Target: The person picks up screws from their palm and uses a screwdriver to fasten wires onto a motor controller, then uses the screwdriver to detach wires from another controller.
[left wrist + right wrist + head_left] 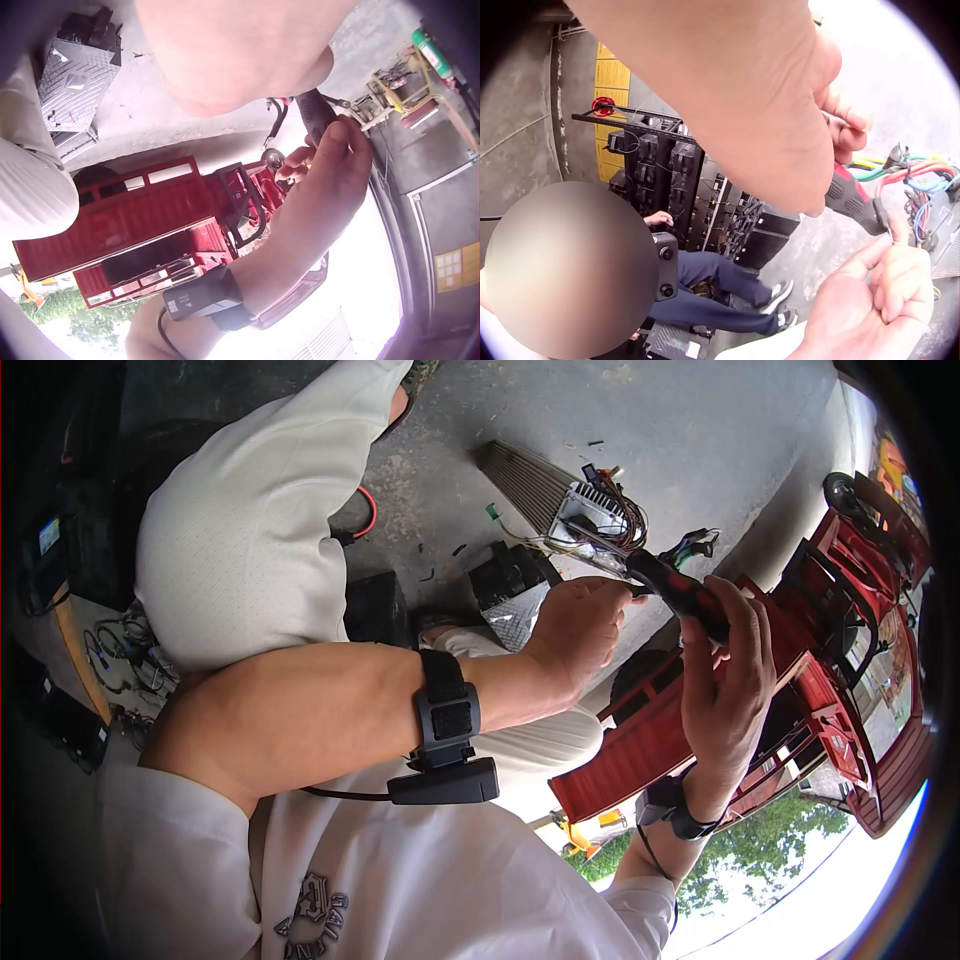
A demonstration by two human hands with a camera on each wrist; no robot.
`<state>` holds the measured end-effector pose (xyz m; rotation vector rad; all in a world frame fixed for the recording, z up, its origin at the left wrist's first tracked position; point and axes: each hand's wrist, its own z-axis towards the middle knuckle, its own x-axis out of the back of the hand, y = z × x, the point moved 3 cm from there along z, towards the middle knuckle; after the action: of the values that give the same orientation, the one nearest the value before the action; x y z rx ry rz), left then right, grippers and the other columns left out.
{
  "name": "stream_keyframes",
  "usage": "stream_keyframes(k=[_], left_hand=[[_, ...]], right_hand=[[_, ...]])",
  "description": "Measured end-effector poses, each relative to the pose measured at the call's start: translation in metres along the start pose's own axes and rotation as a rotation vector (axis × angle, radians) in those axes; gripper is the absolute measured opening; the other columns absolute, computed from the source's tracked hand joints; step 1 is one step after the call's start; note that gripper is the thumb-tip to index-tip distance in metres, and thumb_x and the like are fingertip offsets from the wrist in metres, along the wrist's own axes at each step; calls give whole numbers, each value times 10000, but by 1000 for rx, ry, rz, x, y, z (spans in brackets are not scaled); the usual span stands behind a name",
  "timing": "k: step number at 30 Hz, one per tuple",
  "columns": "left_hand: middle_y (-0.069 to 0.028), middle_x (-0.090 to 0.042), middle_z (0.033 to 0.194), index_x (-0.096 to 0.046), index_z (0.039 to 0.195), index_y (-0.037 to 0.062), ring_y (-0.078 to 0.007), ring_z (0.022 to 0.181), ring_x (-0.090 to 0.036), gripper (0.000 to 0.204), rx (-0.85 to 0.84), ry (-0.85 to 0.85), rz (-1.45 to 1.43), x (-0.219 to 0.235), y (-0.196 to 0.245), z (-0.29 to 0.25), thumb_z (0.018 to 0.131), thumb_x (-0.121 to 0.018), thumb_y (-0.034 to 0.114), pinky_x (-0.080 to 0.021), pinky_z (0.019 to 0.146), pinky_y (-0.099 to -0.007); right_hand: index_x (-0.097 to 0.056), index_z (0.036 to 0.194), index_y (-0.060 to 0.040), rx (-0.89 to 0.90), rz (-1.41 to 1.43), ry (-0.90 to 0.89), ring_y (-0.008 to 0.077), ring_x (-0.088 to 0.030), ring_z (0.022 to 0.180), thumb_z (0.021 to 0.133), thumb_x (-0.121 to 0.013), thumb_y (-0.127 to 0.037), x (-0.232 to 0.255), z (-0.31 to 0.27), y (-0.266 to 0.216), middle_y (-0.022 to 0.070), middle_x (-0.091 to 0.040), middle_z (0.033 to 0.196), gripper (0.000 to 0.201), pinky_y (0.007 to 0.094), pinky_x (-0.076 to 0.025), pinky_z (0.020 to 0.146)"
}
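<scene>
My right hand grips a hand tool with a red-and-black handle; its black part has a dotted texture in the right wrist view. My left hand is curled, thumb and forefinger pinching a small dark piece with a thin metal tip at the tool's front end. Whether that piece is part of the tool I cannot tell. Beyond the hands, on the concrete floor, lies a finned metal unit with a bundle of coloured wires at its end.
A red cargo vehicle stands to the right. Near my legs is a box with a patterned metal plate. A red cable loop and small scraps lie on the floor. Another person in dark trousers is by a black equipment rack.
</scene>
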<state>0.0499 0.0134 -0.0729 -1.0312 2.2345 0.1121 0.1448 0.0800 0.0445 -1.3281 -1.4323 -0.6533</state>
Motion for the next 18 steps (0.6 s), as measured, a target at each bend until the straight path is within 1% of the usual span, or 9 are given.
stream_keyframes(k=[1, 5, 7, 8, 11, 13, 14, 16, 18], left_hand=[[86, -341, 600, -660, 860, 103, -51, 495, -269, 152, -28, 0, 30, 0, 0, 0, 975, -604, 184, -206, 469, -260], [85, -370, 593, -694, 932, 79, -43, 483, -292, 115, -51, -23, 115, 6, -5, 7, 967, -624, 163, -219, 458, -260], [84, -362, 584, -686, 926, 75, -40, 478, -285, 125, -53, 3, 163, 6, -7, 6, 972, -617, 168, -211, 451, -259], [84, -362, 584, -686, 926, 75, -40, 478, -285, 125, -50, 0, 163, 6, -8, 6, 972, -617, 168, -211, 451, -259], [84, -369, 580, -687, 932, 73, -39, 476, -283, 137, -82, 2, 225, 7, -6, 7, 978, -609, 177, -207, 450, -257], [87, -367, 579, -685, 933, 67, -35, 478, -277, 171, -87, 3, 244, 6, -6, 6, 990, -611, 209, -207, 450, -256], [87, -367, 579, -685, 933, 67, -35, 478, -277, 171, -87, 2, 245, 7, -5, 5, 990, -611, 209, -207, 450, -256], [87, -362, 584, -683, 934, 65, -34, 488, -288, 231, -38, 2, 223, 7, -4, 2, 999, -628, 279, -219, 450, -249], [85, -364, 585, -687, 948, 61, -33, 494, -300, 268, -73, 41, 281, 10, -8, 2, 998, -637, 319, -227, 452, -247]], right_hand=[[-595, 1223, -2, 55, 25, 17, 292, -695, 782, 962, -677, -174, 0, 0, -2, 149, -654, 1001, 323, 389, -520, 563], [-602, 1221, -20, 96, 30, 2, 292, -700, 782, 956, -680, -156, 2, 0, 4, 143, -660, 981, 308, 391, -513, 563], [-605, 1200, -35, -158, 2, -177, 305, -696, 773, 946, -684, -113, 1, -4, 13, 135, -655, 932, 278, 394, -502, 561], [-605, 1200, -35, -161, 0, -177, 305, -696, 773, 946, -684, -113, 0, -3, 13, 135, -655, 932, 278, 394, -502, 561], [-584, 1192, -44, -65, -36, -85, 324, -675, 720, 923, -707, -85, -4, 1, 6, 133, -648, 893, 299, 404, -491, 557], [-556, 1198, -43, -18, 88, -20, 349, -669, 703, 907, -731, -98, -2, 1, 0, 145, -652, 897, 344, 416, -496, 567], [-556, 1198, -43, -18, 87, -19, 349, -669, 703, 907, -731, -98, -2, 1, 2, 145, -652, 897, 344, 416, -496, 567], [-540, 1207, -43, 101, 45, -37, 354, -676, 704, 894, -752, -115, -5, -2, 4, 156, -664, 908, 385, 423, -502, 577], [-541, 1200, -39, 52, 78, -59, 354, -678, 710, 891, -753, -112, -8, -5, 5, 158, -664, 908, 381, 426, -507, 583]])
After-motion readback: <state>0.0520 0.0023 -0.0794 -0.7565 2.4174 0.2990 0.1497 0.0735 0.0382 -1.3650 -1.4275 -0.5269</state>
